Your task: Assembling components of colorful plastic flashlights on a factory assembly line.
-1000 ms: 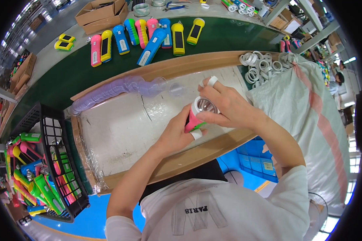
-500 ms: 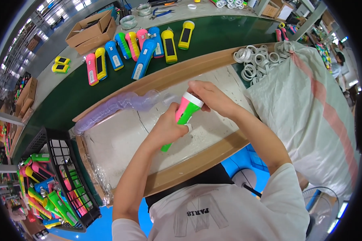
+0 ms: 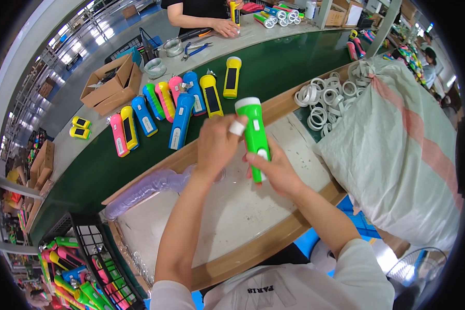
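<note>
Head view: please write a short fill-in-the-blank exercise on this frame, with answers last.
1. The right hand grips a flashlight whose camera-facing casing is ____.
2. The black crate stands to the person's ____.
3. The loose rings beside the large sack are coloured ____.

Missing words: green; left; white.

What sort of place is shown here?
Probably a factory workshop: many similar flashlights lie on a long green work surface, near a heap of white rings and a full black basket.
</note>
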Tool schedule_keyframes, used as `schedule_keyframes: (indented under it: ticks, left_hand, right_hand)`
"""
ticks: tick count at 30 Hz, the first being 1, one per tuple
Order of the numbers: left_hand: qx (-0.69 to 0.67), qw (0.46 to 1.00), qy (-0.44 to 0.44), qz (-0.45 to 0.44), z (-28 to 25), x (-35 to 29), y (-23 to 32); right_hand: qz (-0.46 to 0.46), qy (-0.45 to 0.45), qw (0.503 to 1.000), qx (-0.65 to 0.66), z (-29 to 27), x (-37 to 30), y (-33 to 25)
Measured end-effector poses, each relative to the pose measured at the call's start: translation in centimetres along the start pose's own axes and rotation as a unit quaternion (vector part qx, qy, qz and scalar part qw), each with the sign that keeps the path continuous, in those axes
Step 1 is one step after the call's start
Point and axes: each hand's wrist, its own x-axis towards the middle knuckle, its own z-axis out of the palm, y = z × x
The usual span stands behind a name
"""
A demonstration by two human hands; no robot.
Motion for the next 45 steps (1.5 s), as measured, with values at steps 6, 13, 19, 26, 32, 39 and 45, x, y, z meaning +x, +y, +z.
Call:
schedule_keyframes:
  ticks: [6,13,19,26,32,39,45]
  left_hand:
    - [0.319,0.932,-0.137,-0.101,3.1,6.6,-5.8]
    - [0.329,0.912,-0.163,-0.182,1.4,7.0,-9.0]
    - [-0.143,0.966,-0.073,-0.202,-4.1,5.5,-8.1]
    - [-0.558,0.766,-0.161,-0.277,-8.4,-10.1,2.2]
    - [-0.410,0.855,-0.137,-0.285,-6.7,-14.1,5.7]
    - [-0.338,0.911,-0.036,-0.232,-6.7,-16.6,6.2]
    - [-0.349,0.914,-0.043,-0.200,-6.4,-17.9,6.3]
  right_hand:
    - [-0.131,0.198,0.961,-0.140,-6.4,13.6,-3.1]
    - [-0.202,0.144,0.908,-0.338,-6.0,12.7,-1.1]
    - [-0.073,0.051,0.969,-0.231,-5.8,8.0,-1.5]
    - [-0.087,-0.047,0.979,0.179,0.0,5.6,-2.4]
    - [-0.111,-0.139,0.984,0.009,4.6,0.1,-1.1]
    - [-0.066,-0.188,0.978,-0.059,6.0,-2.4,-1.5]
    - [-0.047,-0.236,0.971,-0.001,5.3,-3.1,-1.7]
